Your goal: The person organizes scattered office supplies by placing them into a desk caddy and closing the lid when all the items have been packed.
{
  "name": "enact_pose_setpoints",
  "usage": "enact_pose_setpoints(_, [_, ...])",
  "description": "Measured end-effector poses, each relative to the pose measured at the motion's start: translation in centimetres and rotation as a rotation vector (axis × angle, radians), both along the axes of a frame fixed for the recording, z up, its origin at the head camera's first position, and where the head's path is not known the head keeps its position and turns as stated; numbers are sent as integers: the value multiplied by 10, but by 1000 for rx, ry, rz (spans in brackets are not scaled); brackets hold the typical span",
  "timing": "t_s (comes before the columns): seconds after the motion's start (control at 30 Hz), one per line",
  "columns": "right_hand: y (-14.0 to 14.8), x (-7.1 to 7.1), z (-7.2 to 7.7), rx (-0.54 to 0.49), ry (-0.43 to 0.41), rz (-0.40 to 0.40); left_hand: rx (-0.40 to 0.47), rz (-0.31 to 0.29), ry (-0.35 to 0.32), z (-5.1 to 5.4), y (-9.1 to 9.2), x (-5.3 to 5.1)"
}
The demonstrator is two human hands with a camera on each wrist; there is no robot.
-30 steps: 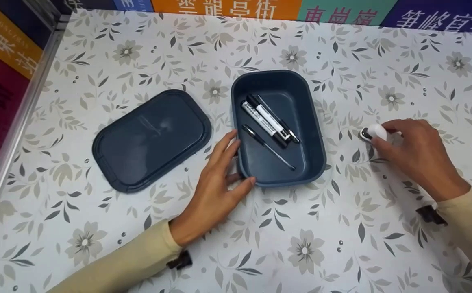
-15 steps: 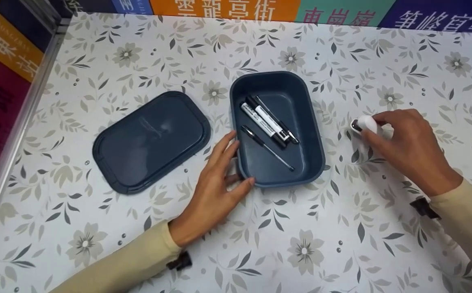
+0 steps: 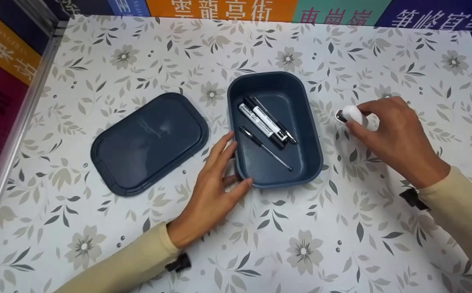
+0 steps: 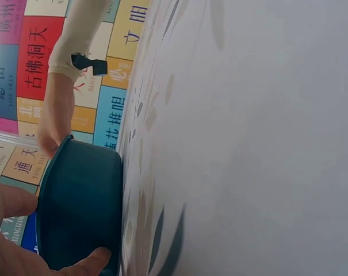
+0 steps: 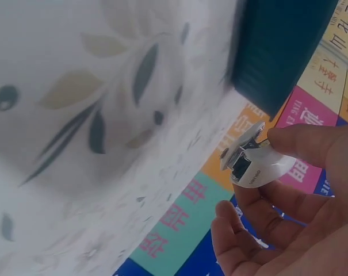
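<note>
A dark blue open box (image 3: pixel 315 134) holds two white-and-black markers (image 3: pixel 256 120) and two thin pens (image 3: pixel 274 156). The left hand (image 3: pixel 209 195) rests with its fingers and thumb against the box's near left side; in the left wrist view, fingertips touch the box wall (image 4: pixel 79 201). To the right of the box, the right hand (image 3: pixel 400 138) pinches a small white object (image 3: pixel 353 115) with a dark opening, held between thumb and fingers. The right wrist view shows this white object (image 5: pixel 257 167) with small print, in front of the curled fingers of the right hand (image 5: pixel 294 213).
A dark blue lid (image 3: pixel 150 142) lies flat and slanted left of the box. The table has a floral cover (image 3: pixel 138 228). Colourful panels with large characters (image 3: pixel 223 9) stand along the back and left edges.
The right hand has moved left and away from the body, nearer the box, with the white object in its pinch. The left hand stays at the box, and the box contents look unchanged.
</note>
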State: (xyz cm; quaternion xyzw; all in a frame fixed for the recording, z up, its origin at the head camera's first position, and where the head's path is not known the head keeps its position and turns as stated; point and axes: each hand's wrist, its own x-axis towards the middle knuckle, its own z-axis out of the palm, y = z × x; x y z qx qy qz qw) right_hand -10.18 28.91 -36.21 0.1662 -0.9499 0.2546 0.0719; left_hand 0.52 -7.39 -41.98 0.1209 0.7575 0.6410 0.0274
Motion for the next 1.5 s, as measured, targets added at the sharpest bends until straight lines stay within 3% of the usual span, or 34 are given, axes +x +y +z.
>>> enact_pose_setpoints(0.83, [-60,-13,15,-23,118,115,10,-1,-5,1,-1,-1])
enact_pose_setpoints(1.2, [-77,-18,14,-30,143,160,1,1,0,1,0,0])
enact_pose_setpoints(1.5, [-88,-20,14,-14,118,153,6,1,-7,0,0,0])
